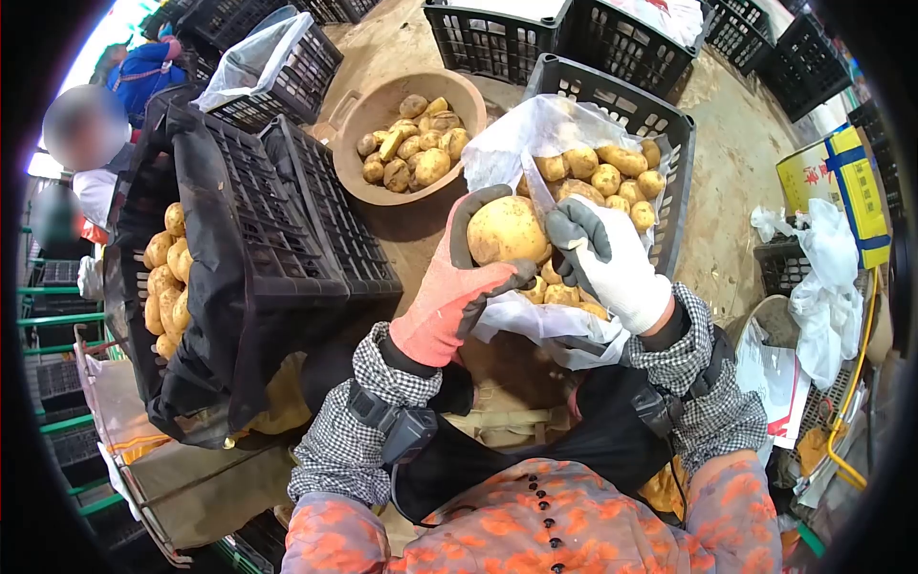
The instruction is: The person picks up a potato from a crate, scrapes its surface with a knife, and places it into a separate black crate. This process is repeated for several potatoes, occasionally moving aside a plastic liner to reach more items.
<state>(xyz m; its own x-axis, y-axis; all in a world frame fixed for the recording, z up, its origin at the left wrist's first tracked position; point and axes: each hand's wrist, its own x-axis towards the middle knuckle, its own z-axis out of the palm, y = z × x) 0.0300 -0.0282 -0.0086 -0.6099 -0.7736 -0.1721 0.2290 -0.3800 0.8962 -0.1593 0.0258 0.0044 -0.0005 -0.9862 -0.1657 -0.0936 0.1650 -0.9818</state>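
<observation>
My left hand (pixel 445 292), in a pink glove with grey fingers, is wrapped round a large potato (pixel 507 231). My right hand (pixel 602 251), in a white glove with grey fingertips, is closed on a knife (pixel 537 187). The knife's blade points up and lies beside the potato's right side. Both hands are above the near left part of a black crate (pixel 681 182) with a white liner (pixel 516 134), which holds several potatoes (pixel 605 179). The knife's handle is hidden in my right hand.
A brown basin (pixel 349 158) of potatoes stands beyond my left hand. Black crates (pixel 277 220) are at the left, one with potatoes (pixel 167 277). More crates (pixel 502 43) stand at the back. White plastic bags (pixel 824 287) hang at the right. People are at the far left.
</observation>
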